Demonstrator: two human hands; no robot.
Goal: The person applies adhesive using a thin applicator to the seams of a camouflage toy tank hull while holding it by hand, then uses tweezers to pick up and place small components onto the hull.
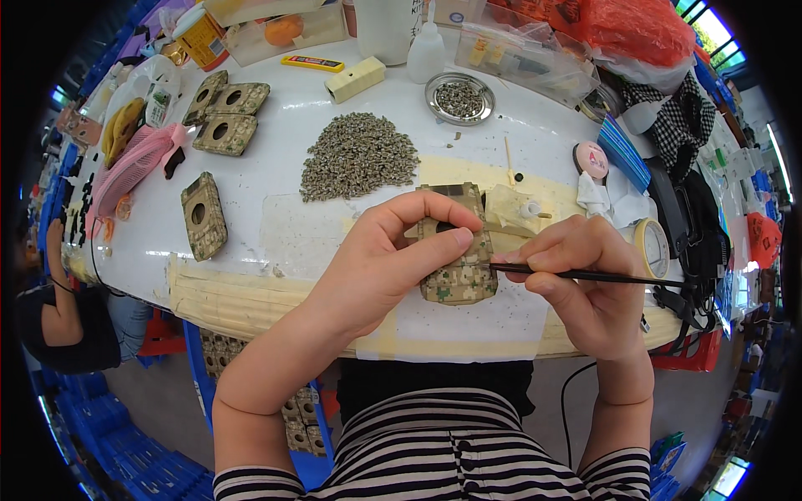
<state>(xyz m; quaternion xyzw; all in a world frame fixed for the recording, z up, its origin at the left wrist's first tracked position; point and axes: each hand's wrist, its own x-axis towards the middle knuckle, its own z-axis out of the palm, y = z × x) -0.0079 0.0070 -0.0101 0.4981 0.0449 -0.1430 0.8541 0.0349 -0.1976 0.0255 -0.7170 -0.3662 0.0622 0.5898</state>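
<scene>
My left hand (368,263) is closed on a camouflage-patterned vehicle hull (458,288), seemingly from a model tank, with thumb and forefinger across its top. The hull stays low over white paper (418,334) at the table's near edge; whether it touches the paper I cannot tell. In my right hand (597,280) a slim black pointed tool (618,275) is pinched, its tip at the hull's right side. I cannot tell if it is a brush or tweezers. Beyond my left hand lies a heap of small grey-brown parts (357,159).
Several similar hulls (203,221) lie on the left. A round metal dish (430,96) of small parts, a white squeeze bottle (427,57) and a clear plastic box (543,71) stand at the back. Right of the hull are a small taped pot (514,209) and a tape roll (652,249).
</scene>
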